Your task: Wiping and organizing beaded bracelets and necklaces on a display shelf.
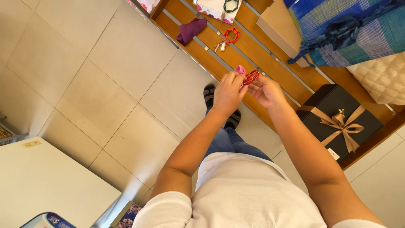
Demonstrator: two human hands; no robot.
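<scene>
left hand: (228,91) pinching a small red beaded bracelet (251,77) together with a bright pink pouch-like piece (240,69), fingers curled narrow around both.
right hand: (265,90) meeting the left from the other side, fingertips closing on the far end of the red beaded bracelet; grip narrow.
location: bracelet is being held in the air between both hands, above the edge of the slatted wooden bench (253,50), not resting on it.
step: looks like mid-handling, with bracelet and pink piece being worked against each other; whether going in or coming out, cannot tell.
next move: probably calling for a steady left pinch while the right fingers guide the loop; small, slippery parts.
nearby: orange coiled bracelet (230,35), purple cloth (190,30), black gift box with tan ribbon bow (337,120).
</scene>
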